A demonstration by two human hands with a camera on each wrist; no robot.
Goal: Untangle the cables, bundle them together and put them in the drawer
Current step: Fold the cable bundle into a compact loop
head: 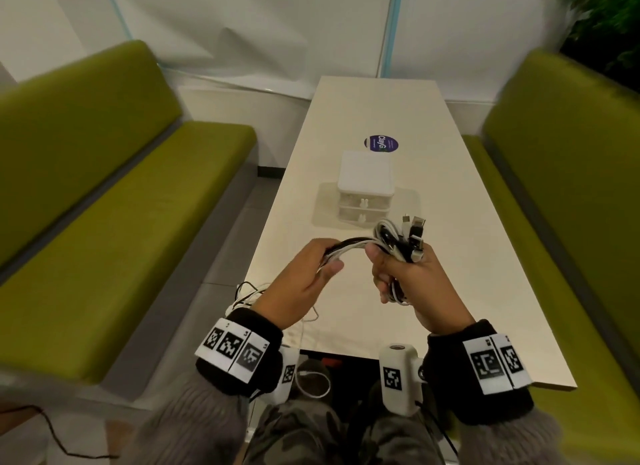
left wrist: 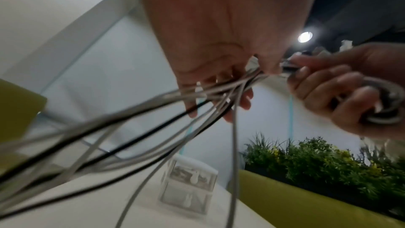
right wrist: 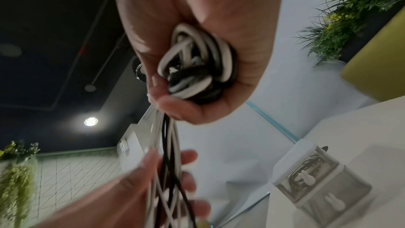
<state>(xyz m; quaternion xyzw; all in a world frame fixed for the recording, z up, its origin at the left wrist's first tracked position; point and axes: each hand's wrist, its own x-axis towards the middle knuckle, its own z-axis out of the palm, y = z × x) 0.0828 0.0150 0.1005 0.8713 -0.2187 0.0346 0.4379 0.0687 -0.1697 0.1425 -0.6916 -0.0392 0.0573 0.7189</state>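
The left hand (head: 304, 277) curls around the loose cables (head: 349, 248), which run rightward into the coil the right hand (head: 408, 277) clenches, short of the closed drawers (head: 363, 205) ahead.

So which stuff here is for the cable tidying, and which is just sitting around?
For the job:
- cables, held by the left hand and right hand
- small drawer unit, both drawers closed

Just around:
- round purple sticker on the table
- green benches
- plants
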